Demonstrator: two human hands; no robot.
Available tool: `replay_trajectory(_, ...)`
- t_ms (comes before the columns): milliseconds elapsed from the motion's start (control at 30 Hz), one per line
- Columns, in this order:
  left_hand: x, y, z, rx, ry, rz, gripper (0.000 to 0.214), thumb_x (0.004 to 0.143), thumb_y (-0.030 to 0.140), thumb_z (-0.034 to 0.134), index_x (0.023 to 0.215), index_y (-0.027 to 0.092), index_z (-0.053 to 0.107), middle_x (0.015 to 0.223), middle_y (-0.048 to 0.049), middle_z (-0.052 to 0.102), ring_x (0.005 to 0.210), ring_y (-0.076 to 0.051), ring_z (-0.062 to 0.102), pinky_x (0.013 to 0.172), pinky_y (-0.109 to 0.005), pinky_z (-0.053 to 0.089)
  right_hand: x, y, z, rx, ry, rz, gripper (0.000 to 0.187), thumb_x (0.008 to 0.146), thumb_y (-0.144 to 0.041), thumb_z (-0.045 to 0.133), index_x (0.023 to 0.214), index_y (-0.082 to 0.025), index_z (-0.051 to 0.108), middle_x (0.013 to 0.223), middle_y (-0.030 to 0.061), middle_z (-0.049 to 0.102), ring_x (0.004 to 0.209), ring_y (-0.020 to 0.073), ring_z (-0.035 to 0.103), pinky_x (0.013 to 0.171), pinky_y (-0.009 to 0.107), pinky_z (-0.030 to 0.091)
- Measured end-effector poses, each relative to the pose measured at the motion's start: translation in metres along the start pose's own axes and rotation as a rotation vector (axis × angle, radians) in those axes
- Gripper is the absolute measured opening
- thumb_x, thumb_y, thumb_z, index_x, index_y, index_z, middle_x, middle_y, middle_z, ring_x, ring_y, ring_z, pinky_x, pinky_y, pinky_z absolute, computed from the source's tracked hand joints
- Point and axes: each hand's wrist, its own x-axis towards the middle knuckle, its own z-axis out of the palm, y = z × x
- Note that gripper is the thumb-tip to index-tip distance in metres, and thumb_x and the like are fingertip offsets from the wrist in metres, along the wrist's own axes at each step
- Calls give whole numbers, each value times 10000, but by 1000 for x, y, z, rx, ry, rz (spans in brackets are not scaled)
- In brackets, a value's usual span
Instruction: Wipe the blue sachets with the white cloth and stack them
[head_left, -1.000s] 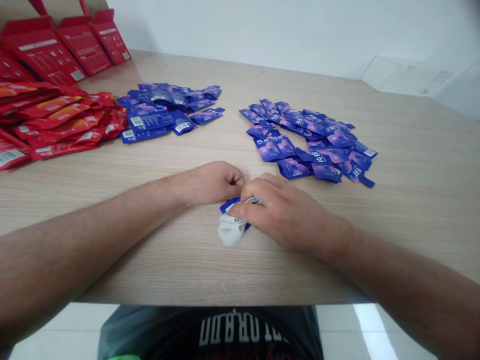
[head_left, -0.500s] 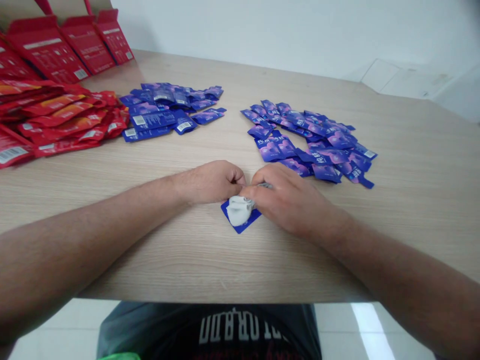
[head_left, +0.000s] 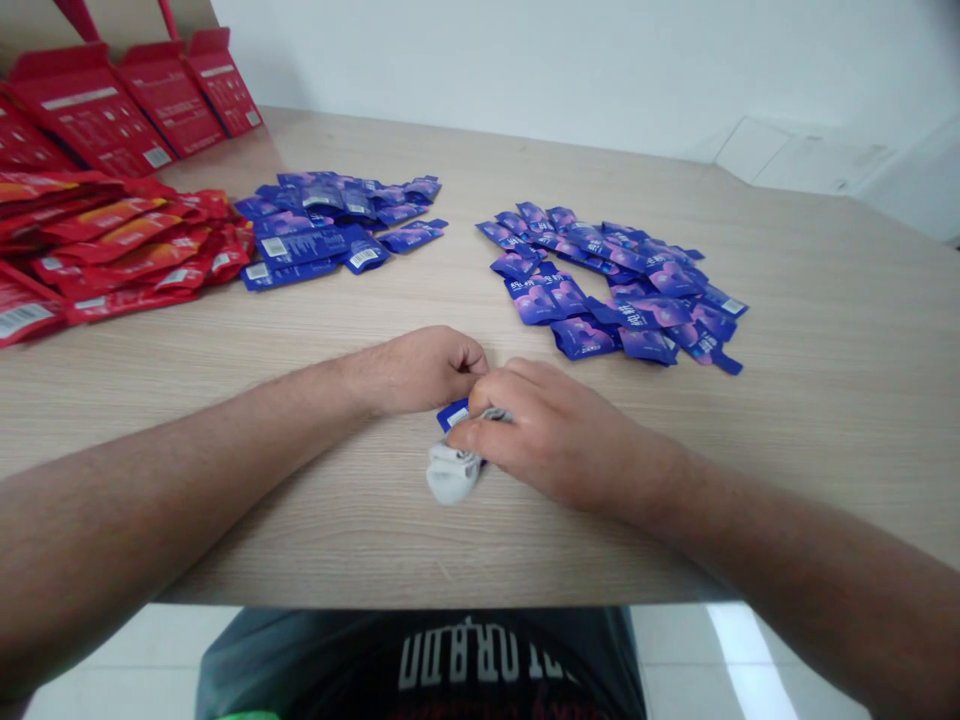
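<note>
A white sock with a grey part (head_left: 452, 472) lies bunched on the table under my right hand (head_left: 540, 430), whose fingers are closed on it. A dark blue packet (head_left: 454, 414) shows beside those fingers, mostly covered by the hand and sock. My left hand (head_left: 416, 372) is curled right next to the packet's top edge. Its fingertips press toward my right hand, and I cannot tell whether they hold anything.
Beyond my hands lie a pile of blue packets (head_left: 315, 232), a pile of purple-pink packets (head_left: 607, 285), and red packets (head_left: 120, 235) at the left. Open red cartons (head_left: 97, 100) stand at the far left corner of the wooden table (head_left: 810, 420).
The sock has shifted down and left from on top of the blue packet, and my right hand has moved down over it, now hiding most of the packet.
</note>
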Motion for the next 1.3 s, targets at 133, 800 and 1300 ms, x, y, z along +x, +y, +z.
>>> replay_trajectory(133,0,0,1,7,9,-25,191,794,298,525,807,200,689,611,45,632,585,-105,550,554,-220,355,-2,7,-1,-38,9,93,228,988,-223,497,1086,-211,702,1024,88,599,963,222,517,863,367,418)
replay_trajectory(800,0,-6,3,5,-10,29,200,832,315,513,852,207,681,683,47,659,608,-98,561,560,-213,365,-15,28,-6,80,-118,-19,249,957,-164,535,1119,-247,705,1053,67,634,1006,208,565,912,370,450)
replay_trajectory(1300,0,-7,3,13,-21,17,205,845,341,513,849,205,667,681,45,645,611,-100,557,562,-213,360,-18,34,-10,52,-82,75,242,917,-142,581,1107,-223,708,1042,78,614,990,214,552,892,364,446)
